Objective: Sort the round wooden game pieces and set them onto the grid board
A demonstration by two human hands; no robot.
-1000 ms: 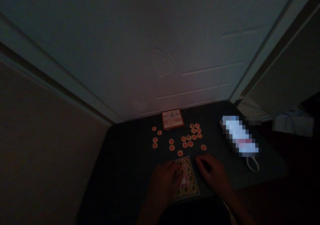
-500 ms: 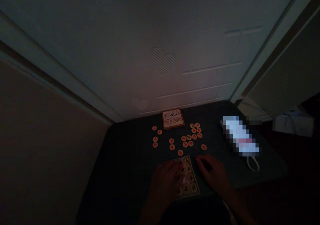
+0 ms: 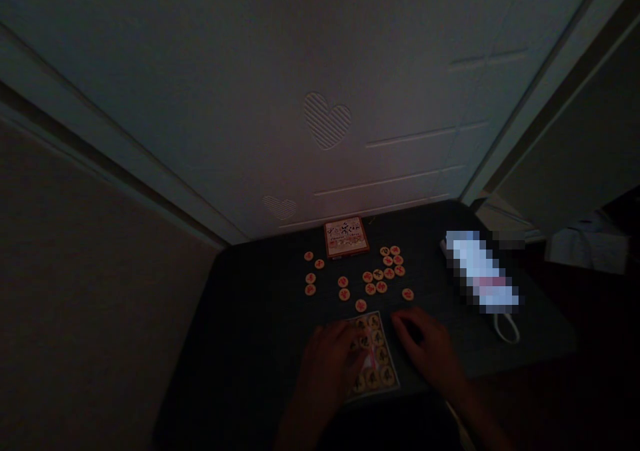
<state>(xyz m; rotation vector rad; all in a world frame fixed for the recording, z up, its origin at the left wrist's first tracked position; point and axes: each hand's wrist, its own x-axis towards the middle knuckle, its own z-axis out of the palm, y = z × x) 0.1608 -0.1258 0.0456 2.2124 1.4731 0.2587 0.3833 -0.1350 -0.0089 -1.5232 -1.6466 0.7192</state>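
My left hand point(image 3: 327, 354) lies over the left part of a shallow tray point(image 3: 393, 377) of round Chinese chess pieces with dark characters. Its thumb and fingers are apart above the pieces, and no piece shows between them. To the right of the tray, my right hand point(image 3: 425, 344) rests on the dark tabletop with its fingers curled in; whether anything is inside is hidden by shadow. Beyond the hands, several loose red-marked chess pieces point(image 3: 361, 305) lie about. Among them is a dark-marked piece point(image 3: 378, 275). A lone red piece point(image 3: 408, 294) sits just past my right hand.
Against the pale panel with hearts point(image 3: 327, 121) stands a Chinese chess box point(image 3: 346, 237) at the table's back. A bright, blurred-out device point(image 3: 480, 271) with a white loop point(image 3: 507, 329) lies at the right. The room is dim.
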